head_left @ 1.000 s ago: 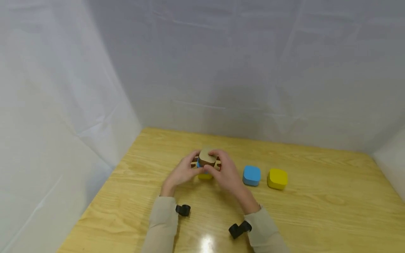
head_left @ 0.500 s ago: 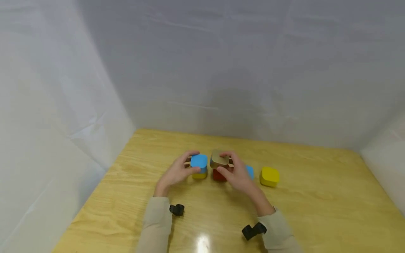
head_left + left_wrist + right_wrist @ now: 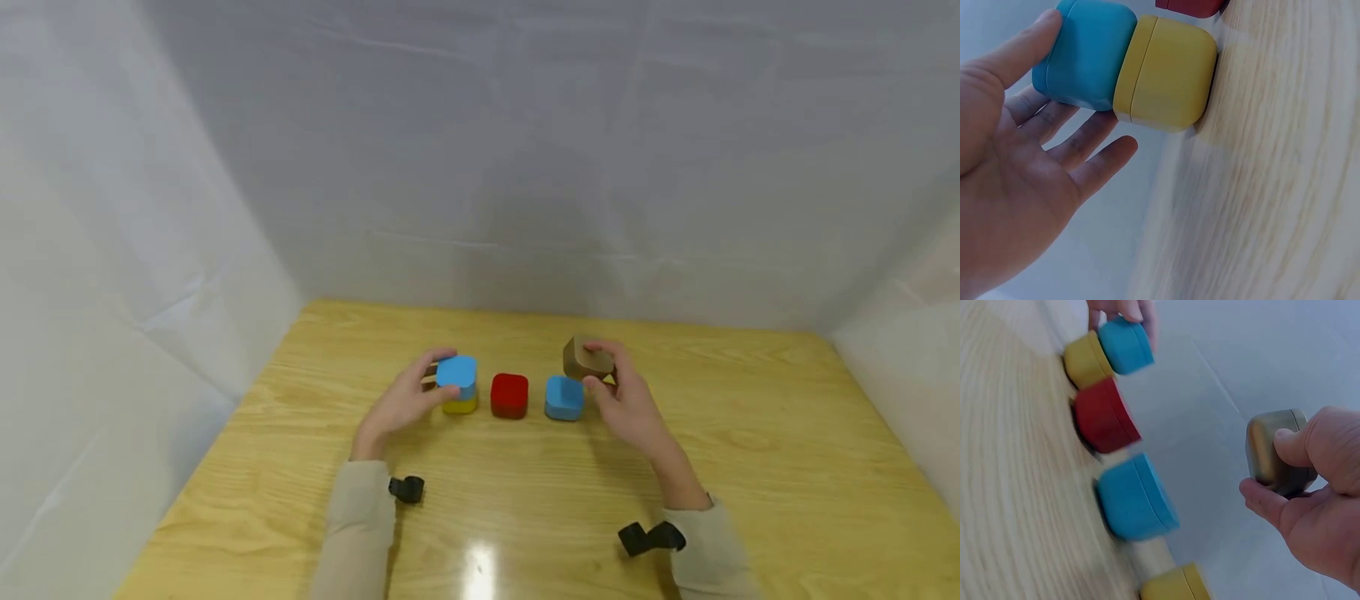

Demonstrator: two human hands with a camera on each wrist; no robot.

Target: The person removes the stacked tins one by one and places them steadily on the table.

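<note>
My left hand [image 3: 441, 377] lies with straight fingers about a blue block [image 3: 458, 372] that is stacked on a yellow block [image 3: 460, 406]; the thumb touches the blue block [image 3: 1088, 53] and the fingers [image 3: 1079, 140] stretch behind the yellow block [image 3: 1166, 75]. To their right a red block [image 3: 509, 395] and a second blue block [image 3: 564, 397] stand on the wooden table [image 3: 525, 492]. My right hand [image 3: 600, 371] grips a brown block [image 3: 585, 358] in the air, pinched between thumb and fingers [image 3: 1272, 450], above another yellow block [image 3: 1175, 584] that is mostly hidden in the head view.
White sheeting [image 3: 225, 250] walls the table on the left, back and right. Bare wood lies in front of the row of blocks and at the right. A black strap [image 3: 407, 489] sits on each wrist.
My right hand lifted the brown and red blocks off the stack, set the red one on the table, and carried the brown one right. My left hand stayed at the blue-on-yellow stack and loosened.
</note>
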